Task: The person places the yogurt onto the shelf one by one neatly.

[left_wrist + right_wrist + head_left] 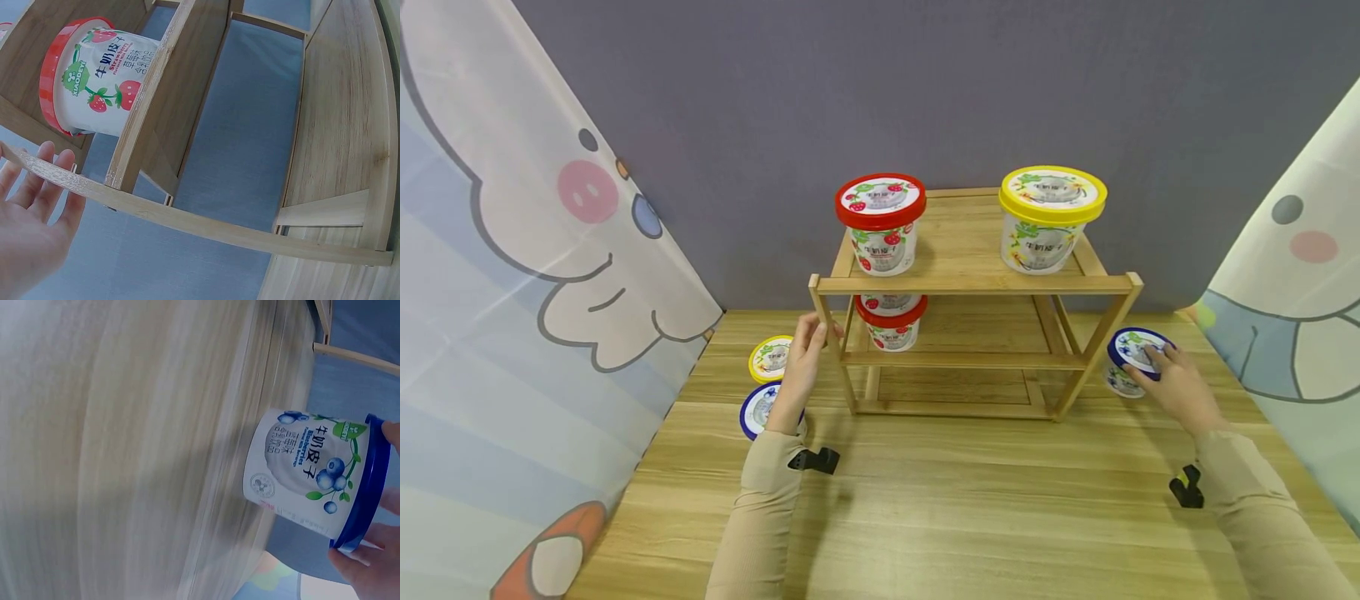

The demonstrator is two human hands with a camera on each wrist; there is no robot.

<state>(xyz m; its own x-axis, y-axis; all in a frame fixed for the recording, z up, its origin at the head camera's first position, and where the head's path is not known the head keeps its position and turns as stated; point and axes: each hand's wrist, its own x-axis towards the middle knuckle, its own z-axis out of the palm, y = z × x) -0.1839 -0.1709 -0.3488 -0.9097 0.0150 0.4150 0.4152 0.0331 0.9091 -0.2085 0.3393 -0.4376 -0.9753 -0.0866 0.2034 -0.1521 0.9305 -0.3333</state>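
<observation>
On the right, my right hand (1183,387) grips the blue lid of a blueberry-print tub (1123,382) from above. In the right wrist view this tub (306,472) has its base close to the tabletop, fingers and thumb at the lid's rim. My left hand (805,354) is at the left front post of the wooden rack (973,286). In the left wrist view the left hand's fingers (47,187) are only slightly bent and pass behind the post, near a red-lidded strawberry tub (100,78).
A red-lidded tub (880,225) and a yellow-lidded tub (1051,218) stand on the top shelf. Stacked red-lidded tubs (891,321) sit below on the left. Beside the rack's left are another yellow-lidded tub (769,358) and a blue-lidded tub (760,410), partly behind the left arm.
</observation>
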